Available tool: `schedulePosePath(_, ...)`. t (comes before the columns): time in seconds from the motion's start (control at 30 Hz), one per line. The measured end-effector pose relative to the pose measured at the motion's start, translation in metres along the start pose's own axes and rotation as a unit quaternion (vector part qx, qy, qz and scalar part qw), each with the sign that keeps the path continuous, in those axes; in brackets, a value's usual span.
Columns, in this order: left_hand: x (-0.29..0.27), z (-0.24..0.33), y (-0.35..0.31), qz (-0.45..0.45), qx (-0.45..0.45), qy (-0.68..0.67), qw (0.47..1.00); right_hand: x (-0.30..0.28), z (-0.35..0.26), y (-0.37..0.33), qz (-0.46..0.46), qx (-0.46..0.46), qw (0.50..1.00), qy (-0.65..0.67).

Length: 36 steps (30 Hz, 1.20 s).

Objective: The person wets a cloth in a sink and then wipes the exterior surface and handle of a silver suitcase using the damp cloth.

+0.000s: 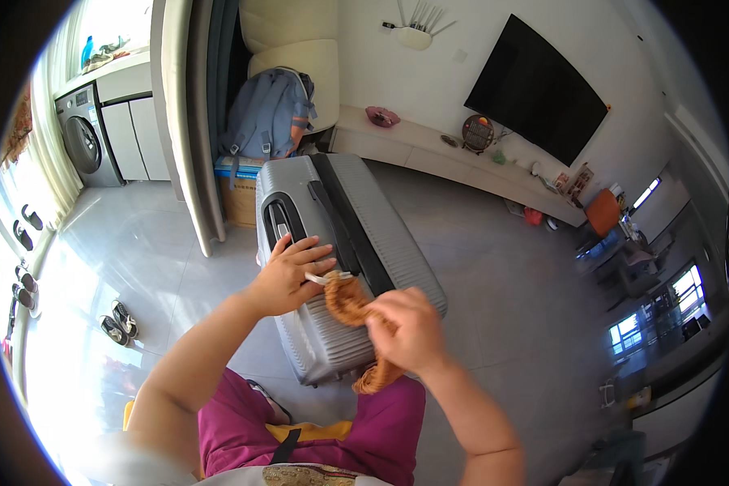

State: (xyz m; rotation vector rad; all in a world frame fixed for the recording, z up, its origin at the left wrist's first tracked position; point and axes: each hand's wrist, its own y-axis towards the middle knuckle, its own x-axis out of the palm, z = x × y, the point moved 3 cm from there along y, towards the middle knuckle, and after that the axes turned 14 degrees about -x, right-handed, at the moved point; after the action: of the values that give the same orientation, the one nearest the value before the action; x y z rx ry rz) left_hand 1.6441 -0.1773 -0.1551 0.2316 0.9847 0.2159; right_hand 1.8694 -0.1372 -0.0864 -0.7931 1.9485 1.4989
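A grey ribbed suitcase (401, 223) stands in front of my knees, with a black handle (332, 215) along its upper face. My left hand (287, 275) rests on the suitcase with its fingers spread, beside a recessed grip. A small white piece (320, 279) lies by those fingertips, at the upper end of an orange-brown ribbed, knitted-looking strip (344, 301). My right hand (407, 324) is closed on that strip. Part of the strip hangs below the hand, toward my right knee. Exactly what the strip is cannot be made out.
A blue-grey backpack (267, 113) sits on a cardboard box (240, 201) beyond the suitcase. A low cabinet (429, 158) runs along the wall under a television (537, 89). Dark shoes (120, 322) lie on the floor at left, and a washing machine (87, 138) stands farther back.
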Motion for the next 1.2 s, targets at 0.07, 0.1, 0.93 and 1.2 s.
schedulePosePath(0.07,-0.009,-0.014,0.003,-0.016,-0.005,-0.005,1.0,-0.024,0.028,-0.003,0.04,0.042,0.995,-0.084)
schedulePosePath(0.1,-0.018,-0.02,0.002,-0.022,-0.011,-0.006,1.0,-0.029,0.048,-0.005,0.057,0.073,0.992,-0.085)
schedulePosePath(0.93,-0.035,-0.018,0.026,-0.084,-0.115,0.217,0.966,0.072,0.18,0.073,0.035,-0.042,0.996,-0.066)
schedulePosePath(1.2,-0.037,-0.022,0.037,-0.13,-0.076,0.149,0.977,0.067,0.048,0.031,-0.063,-0.233,0.97,0.037)
